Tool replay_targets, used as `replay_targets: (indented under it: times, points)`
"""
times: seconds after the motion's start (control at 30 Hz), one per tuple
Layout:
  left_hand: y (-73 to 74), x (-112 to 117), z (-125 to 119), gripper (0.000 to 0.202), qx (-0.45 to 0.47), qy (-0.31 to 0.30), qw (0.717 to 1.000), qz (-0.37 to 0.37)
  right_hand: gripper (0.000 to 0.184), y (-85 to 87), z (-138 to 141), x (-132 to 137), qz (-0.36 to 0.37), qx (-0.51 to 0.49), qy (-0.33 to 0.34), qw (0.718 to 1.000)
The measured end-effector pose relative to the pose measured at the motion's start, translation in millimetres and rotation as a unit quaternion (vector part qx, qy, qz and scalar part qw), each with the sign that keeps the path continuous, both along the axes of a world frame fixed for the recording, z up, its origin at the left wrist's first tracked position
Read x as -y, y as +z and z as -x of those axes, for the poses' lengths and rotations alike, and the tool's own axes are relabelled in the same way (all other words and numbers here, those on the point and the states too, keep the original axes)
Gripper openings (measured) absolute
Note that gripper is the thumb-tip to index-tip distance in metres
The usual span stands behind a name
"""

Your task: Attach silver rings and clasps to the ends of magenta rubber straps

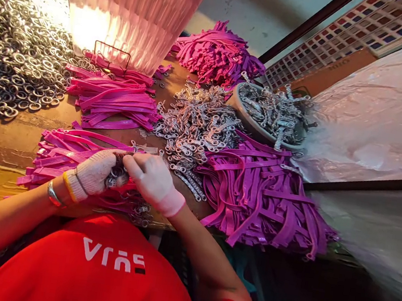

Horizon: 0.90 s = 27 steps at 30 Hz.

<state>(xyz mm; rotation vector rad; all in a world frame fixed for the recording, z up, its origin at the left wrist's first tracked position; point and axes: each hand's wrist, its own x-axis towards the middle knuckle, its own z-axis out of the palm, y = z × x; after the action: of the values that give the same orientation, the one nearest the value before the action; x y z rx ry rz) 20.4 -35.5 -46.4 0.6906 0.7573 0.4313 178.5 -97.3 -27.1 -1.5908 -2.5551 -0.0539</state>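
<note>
My left hand (93,170), in a white knit glove with dark fingertips, is closed around a few metal rings (117,172). Against it, my right hand (153,181) wears a thin white glove; its thumb and fingers pinch together, and what lies between them is hidden. Both hands meet over a stack of pink straps (67,146) near the table's front edge. Just beyond my right hand lies a heap of short metal chain pieces (201,120). Several more chain pieces and rings sit on the table below my hands.
A big pile of metal rings (17,45) covers the left side. Another pink strap stack (114,98) lies beside a translucent ribbed panel (131,6). To the right are a bowl (240,107) of chain pieces, loose purple straps (258,193) and plastic-wrapped goods (382,111). More straps (218,55) lie behind.
</note>
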Motion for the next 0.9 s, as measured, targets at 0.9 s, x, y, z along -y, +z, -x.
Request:
replay_targets:
  times: [0.9]
  points:
    - [-2.4, -43.5, 26.6, 0.008, -0.166, 0.061, 0.924, -0.338, 0.033, -8.0, -12.2, -66.7, 0.135, -0.234, -0.141, 0.952]
